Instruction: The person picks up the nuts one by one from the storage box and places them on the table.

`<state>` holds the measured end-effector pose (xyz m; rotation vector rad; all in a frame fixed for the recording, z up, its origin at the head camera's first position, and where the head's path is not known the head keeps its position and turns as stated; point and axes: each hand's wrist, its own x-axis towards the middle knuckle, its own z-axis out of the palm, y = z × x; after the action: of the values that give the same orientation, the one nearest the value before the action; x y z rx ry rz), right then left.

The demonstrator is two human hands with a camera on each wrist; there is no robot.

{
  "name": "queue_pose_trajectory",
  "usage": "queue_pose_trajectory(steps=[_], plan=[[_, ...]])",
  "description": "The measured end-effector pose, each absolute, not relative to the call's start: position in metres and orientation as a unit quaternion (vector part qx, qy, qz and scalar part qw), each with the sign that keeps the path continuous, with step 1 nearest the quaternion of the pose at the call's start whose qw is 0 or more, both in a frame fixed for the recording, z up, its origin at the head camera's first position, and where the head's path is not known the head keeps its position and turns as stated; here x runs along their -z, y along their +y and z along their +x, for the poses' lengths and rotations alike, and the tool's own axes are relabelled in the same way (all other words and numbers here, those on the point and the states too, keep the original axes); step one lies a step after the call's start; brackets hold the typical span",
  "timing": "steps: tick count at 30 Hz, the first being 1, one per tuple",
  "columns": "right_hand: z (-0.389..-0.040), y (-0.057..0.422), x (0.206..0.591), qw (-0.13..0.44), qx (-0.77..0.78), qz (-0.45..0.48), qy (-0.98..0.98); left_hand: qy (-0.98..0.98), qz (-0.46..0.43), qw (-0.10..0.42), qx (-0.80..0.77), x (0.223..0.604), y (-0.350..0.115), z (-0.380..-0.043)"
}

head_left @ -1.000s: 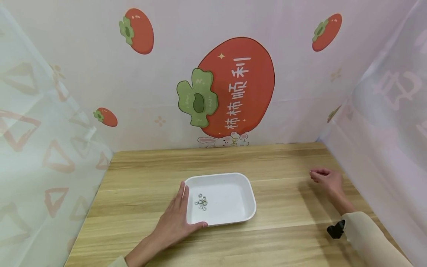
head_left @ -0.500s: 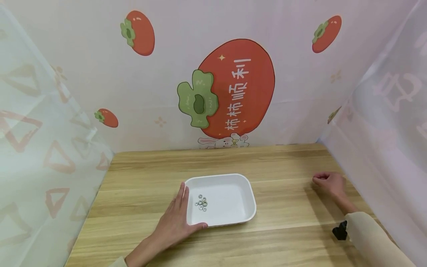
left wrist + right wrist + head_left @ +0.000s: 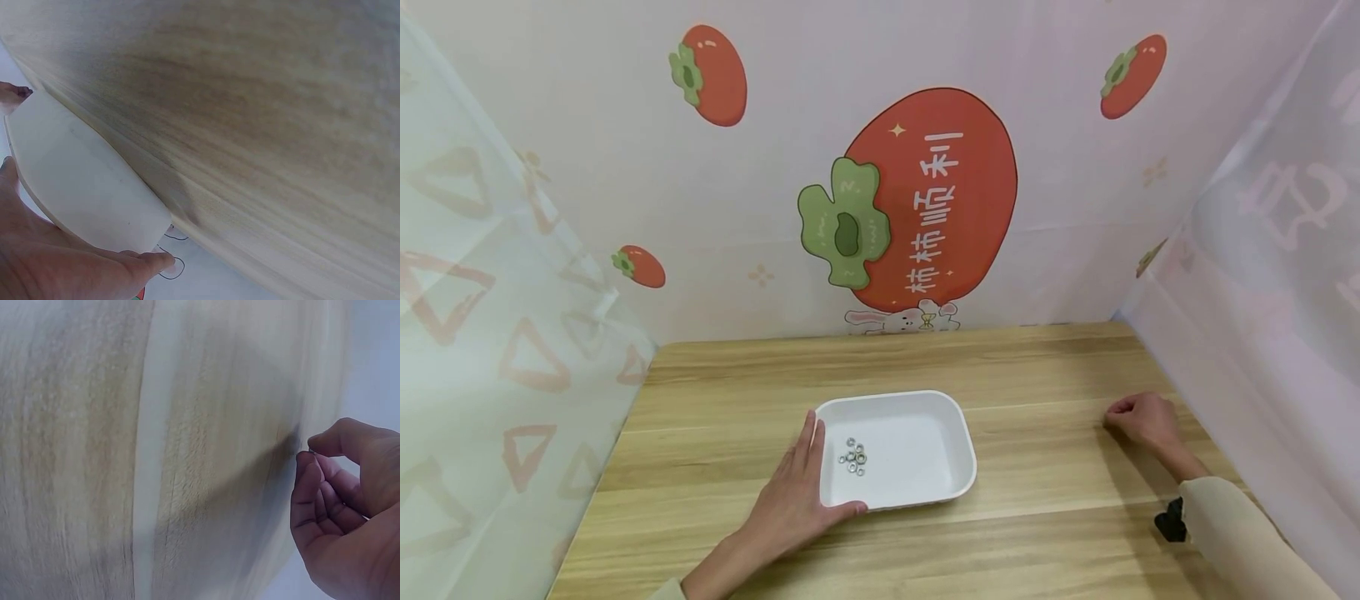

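Observation:
A white rectangular tray (image 3: 917, 450) lies on the wooden table, with several small metal nuts (image 3: 856, 457) grouped at its left end. My left hand (image 3: 793, 492) rests against the tray's near left corner, its straight fingers along the left rim and its thumb on the front rim. In the left wrist view that hand (image 3: 69, 256) lies against the tray's outer wall (image 3: 87, 181). Far to the right, my right hand (image 3: 1146, 419) is low over the table. Seen from the right wrist, its thumb and forefinger pinch a tiny metal nut (image 3: 311, 450), mostly hidden by the fingertips.
A printed cloth wall (image 3: 760, 167) with fruit pictures stands behind the table (image 3: 737, 375). Pale cloth sides (image 3: 497, 333) rise at left and right; the right one is close beyond my right hand. A black device (image 3: 1171, 521) sits at the right sleeve.
My right hand has moved down toward the table's surface and slightly to the right, its fingertips still together. The left hand, the tray and the nuts in it stay put.

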<state>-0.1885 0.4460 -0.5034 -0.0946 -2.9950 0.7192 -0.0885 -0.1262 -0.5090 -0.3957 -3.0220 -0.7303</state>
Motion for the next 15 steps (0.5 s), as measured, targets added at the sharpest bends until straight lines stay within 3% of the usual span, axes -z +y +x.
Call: queue_pose_trajectory(steps=[15], plan=[[-0.1895,0.4462,0.503,0.03,-0.204,-0.008,-0.978,-0.965,-0.123,-0.003,0.232,0.5089,-0.1267,-0.0882]])
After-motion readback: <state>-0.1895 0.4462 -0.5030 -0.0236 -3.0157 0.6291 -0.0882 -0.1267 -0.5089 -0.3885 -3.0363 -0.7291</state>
